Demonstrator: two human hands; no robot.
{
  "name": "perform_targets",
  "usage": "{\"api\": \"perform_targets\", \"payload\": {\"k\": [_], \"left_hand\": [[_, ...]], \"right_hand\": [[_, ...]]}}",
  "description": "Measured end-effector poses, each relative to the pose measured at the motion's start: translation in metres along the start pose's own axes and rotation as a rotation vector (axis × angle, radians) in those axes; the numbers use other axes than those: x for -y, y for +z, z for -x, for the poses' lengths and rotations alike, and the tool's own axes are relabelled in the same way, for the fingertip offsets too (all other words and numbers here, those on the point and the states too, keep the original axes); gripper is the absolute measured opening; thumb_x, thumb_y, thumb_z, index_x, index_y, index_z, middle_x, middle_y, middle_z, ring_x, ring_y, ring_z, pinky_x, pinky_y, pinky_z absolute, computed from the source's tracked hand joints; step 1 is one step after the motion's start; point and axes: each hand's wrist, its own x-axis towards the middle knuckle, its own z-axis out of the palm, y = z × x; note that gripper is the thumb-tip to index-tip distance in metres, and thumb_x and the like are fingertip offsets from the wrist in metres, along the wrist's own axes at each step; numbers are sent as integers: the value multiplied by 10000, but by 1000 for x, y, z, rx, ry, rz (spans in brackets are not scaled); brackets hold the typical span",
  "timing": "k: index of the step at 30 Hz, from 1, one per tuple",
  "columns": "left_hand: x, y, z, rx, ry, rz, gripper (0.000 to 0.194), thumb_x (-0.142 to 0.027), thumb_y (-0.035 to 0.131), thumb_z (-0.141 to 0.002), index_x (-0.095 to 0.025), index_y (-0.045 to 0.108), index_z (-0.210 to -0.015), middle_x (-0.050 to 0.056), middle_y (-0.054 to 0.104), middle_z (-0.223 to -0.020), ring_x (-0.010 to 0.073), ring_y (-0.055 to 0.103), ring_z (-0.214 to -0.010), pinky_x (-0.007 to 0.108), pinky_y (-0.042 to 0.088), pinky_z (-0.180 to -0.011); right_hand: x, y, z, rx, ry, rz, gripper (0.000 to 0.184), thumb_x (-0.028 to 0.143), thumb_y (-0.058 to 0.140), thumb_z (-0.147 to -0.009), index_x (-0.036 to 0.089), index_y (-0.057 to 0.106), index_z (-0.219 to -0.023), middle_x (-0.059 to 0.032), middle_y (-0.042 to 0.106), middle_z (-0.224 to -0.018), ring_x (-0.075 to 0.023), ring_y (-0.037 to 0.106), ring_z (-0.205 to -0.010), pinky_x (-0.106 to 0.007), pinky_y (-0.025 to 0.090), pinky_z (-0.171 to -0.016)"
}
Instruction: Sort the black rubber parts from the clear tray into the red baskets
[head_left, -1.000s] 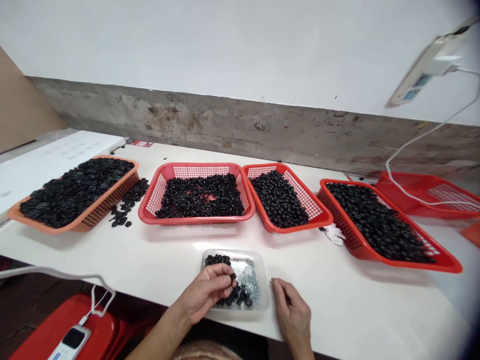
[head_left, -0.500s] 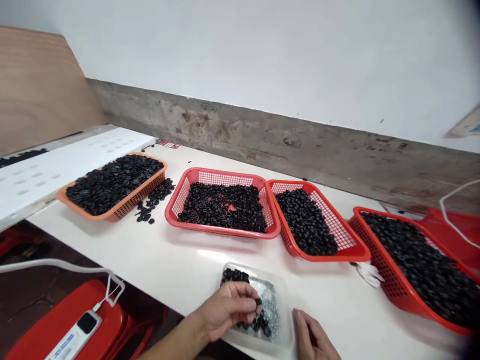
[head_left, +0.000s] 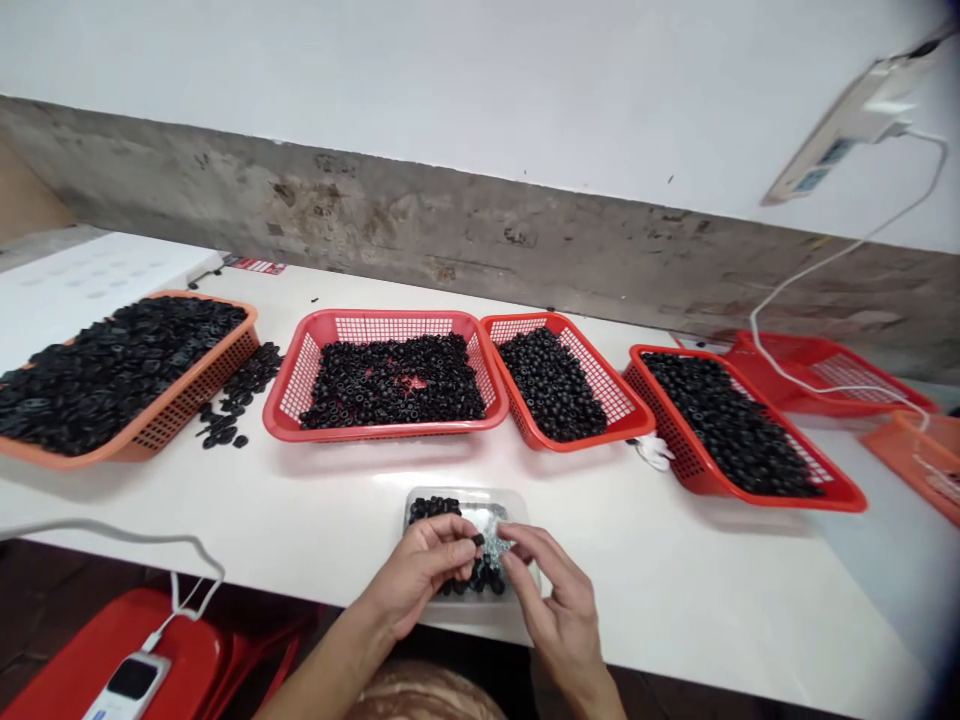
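Right hand (head_left: pixel 559 595) is now raised over the clear tub (head_left: pixel 476 513), having been rested beside it earlier. Behind the tub a pinkish-red basket (head_left: pixel 386 433) is placed; loose black pieces (head_left: pixel 231 405) are scattered behind-left of the tub. Above the tub, a small black part (head_left: pixel 478 540) is pinched at the fingertips of the left hand (head_left: pixel 431 562); the right fingertips are parted slightly, and whether anything is held cannot be told

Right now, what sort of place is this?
Probably a small-parts workshop: plastic baskets heaped with black parts line a white table, a clear container holds more, and a power strip is on the wall.
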Motion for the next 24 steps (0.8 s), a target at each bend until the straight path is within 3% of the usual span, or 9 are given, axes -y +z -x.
{"api": "perform_targets", "payload": {"k": [3,6,9,15,20,24], "left_hand": [[-2,4,1,27,38,-47,301,-318,888,-642,-124,752,-828,8,619,-665,87,496,-589,197,386,-605],[-1,6,-1,26,54,-86,317,-335,890,-636,-121,768,-835,14,629,-687,91,503,-597,206,394,-616],[1,7,-3,18,45,-97,326,-364,890,-641,-126,774,-832,21,647,-695,103,541,-620,215,413,-641],[2,6,-3,22,43,-134,334,-346,849,-712,-132,771,-956,54,703,-775,132,617,-729,223,454,-721],[5,2,-2,-9,164,-196,426,-317,832,-735,-192,704,-1122,37,692,-907,130,643,-722,223,459,-672],[7,3,-1,-37,244,-266,429,-289,809,-759,-195,665,-1153,30,695,-894,133,638,-742,241,476,-729]], "right_hand": [[13,5,-12,106,-86,-61,213,237,564,-943,234,711,-1098,-95,698,-1011,-221,665,-939,-325,562,-800],[10,5,-16,136,-90,-95,207,216,550,-952,231,706,-1086,-90,689,-1012,-213,656,-956,-312,548,-814],[4,3,-12,104,-9,-144,180,247,546,-958,217,708,-1029,-90,680,-994,-208,647,-924,-308,546,-806],[0,3,-6,1,158,-317,140,264,549,-969,213,669,-1020,-30,625,-909,-119,587,-673,-238,514,-663],[3,5,-8,66,85,-230,153,238,507,-986,224,649,-1041,-41,632,-985,-133,614,-759,-245,515,-709],[6,6,-11,115,-21,-107,171,193,482,-991,219,640,-1049,-55,649,-984,-166,637,-895,-264,520,-783]]}}
